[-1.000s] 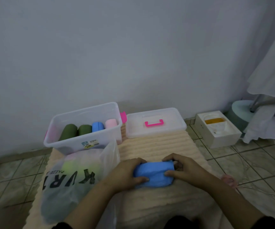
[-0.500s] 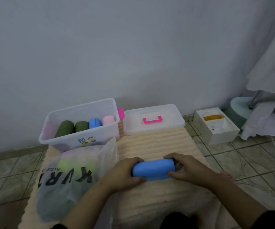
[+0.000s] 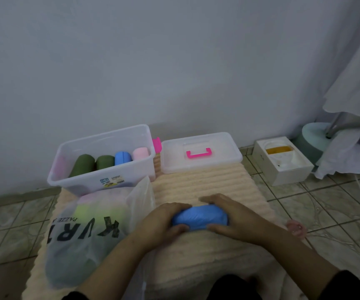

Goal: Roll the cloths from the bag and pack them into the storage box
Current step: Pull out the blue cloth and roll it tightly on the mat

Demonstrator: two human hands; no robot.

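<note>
While both hands press in from either side, the blue cloth roll (image 3: 199, 217) lies across the ribbed cream mat (image 3: 203, 185) on the tiled floor (image 3: 317, 204). The left hand (image 3: 164, 221) curls around the roll's left end and the right hand (image 3: 235, 219) wraps its right end, so each grip is closed on the same roll. Just left of the hands slumps a translucent plastic bag (image 3: 88, 230) with dark lettering, yellow-green and pink cloths showing faintly inside. Farther back on the left stands the clear storage box (image 3: 101, 180), holding two dark green rolls (image 3: 92, 164), a blue roll (image 3: 122, 157) and a pink roll (image 3: 140, 153) side by side. Its lid (image 3: 200, 152), with a pink handle, rests flat to the right of it, near the wall (image 3: 174, 61).
</note>
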